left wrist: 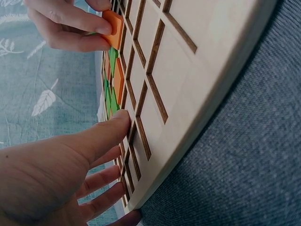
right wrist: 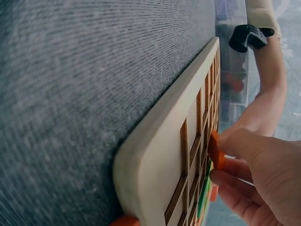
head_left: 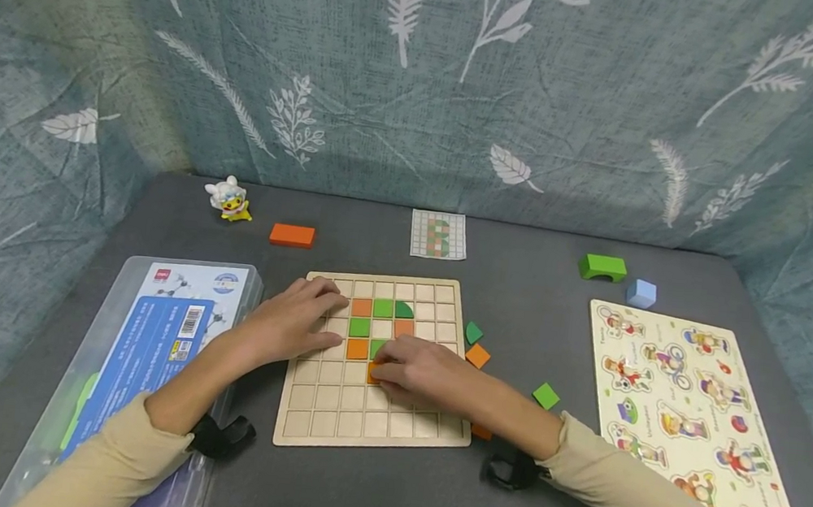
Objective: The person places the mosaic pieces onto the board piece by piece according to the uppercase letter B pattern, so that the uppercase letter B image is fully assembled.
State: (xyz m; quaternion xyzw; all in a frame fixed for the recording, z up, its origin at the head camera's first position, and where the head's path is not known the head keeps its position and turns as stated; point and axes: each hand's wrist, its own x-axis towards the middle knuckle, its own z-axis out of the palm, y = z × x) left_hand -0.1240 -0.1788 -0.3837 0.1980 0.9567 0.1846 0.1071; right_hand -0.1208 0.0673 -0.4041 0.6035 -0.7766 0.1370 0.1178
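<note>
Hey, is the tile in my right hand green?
No, the left wrist view shows the right hand pinching an orange tile at the wooden grid board.

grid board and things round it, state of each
grid board, flat, partly filled
left hand, resting on the grid board
right hand, pinching an orange tile
green tile, lying loose
pattern card, lying flat
figurine, upright
orange block, lying flat
arch block, upright
plastic case, looks closed
puzzle board, flat

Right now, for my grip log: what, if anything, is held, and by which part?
The right hand pinches an orange tile by its hand-facing side; some contact is hidden. The left hand touches the grid board, holding nothing.
</note>
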